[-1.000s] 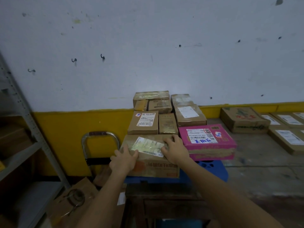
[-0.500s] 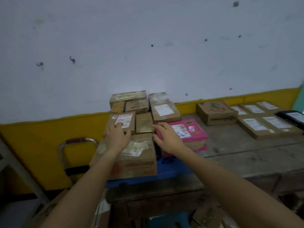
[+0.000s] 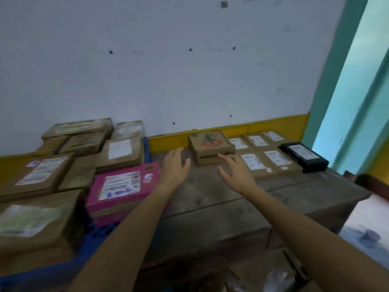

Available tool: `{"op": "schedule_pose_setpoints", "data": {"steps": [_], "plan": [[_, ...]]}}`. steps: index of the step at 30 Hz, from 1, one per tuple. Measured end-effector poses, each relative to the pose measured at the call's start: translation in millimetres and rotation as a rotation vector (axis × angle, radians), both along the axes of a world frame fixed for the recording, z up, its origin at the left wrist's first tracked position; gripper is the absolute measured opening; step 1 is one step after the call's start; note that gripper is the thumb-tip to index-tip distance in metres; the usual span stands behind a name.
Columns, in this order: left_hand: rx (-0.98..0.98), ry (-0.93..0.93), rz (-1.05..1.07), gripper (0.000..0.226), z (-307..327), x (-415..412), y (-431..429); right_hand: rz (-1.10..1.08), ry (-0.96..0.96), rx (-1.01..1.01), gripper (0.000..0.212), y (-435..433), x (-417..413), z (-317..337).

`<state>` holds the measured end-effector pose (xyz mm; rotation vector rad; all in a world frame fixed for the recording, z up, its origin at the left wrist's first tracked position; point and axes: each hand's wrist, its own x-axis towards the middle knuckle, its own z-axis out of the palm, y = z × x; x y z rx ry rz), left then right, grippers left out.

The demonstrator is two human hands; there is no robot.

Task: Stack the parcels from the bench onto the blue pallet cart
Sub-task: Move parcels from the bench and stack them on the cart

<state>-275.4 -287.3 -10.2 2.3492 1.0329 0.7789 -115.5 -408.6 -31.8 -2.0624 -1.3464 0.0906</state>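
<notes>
1. Step in hand, as judged: reaching for the next parcel. Nothing carried.
2. At frame centre, left hand [image 3: 175,167]: fingers straight and spread, empty, over bare bench [image 3: 210,209], just left of the printed box [image 3: 210,147]. Touching the wood or not: cannot tell.
3. Right of centre, right hand [image 3: 237,173]: fingers splayed, empty, fingertips at the box's near right corner. Contact unclear through blur.
4. Upper centre: printed box flat on the bench, close to the wall [image 3: 168,70], between the two hands. Likely the next pick.
5. Further right on the bench: flat labelled parcels [image 3: 271,163] in two rows, side by side, then a black box [image 3: 304,157] at the far right end.
6. Left and lower left: cart [image 3: 90,245], blue deck showing under the load. On it, a pink box [image 3: 124,186] at the near right edge, with brown boxes [image 3: 40,175] packed behind and beside. Stack depth hard to read.
7. Progress, as judged: loading well under way, with a fair batch left on the bench.
8. Next move calls for closing both hands on opposite sides of the printed box, lifting clear of the wood, swinging left and setting down on a flat top, such as the pink box or a brown one.
9. Worth checking first: a level, wide enough landing spot, so as not to overhang the cart's edge.
</notes>
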Motion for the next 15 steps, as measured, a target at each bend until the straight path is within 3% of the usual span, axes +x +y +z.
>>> {"op": "schedule_pose_setpoints", "data": {"steps": [8, 15], "plan": [[-0.268, 0.136, -0.036, 0.051, -51.9, 147.5, -20.5, -0.193, 0.151, -0.084, 0.049, -36.2, 136.5, -57.3], [-0.436, 0.189, 0.01, 0.057, -88.6, 210.6, 31.6, -0.253, 0.302, -0.124, 0.053, 1.1, 200.2, -92.0]]}}
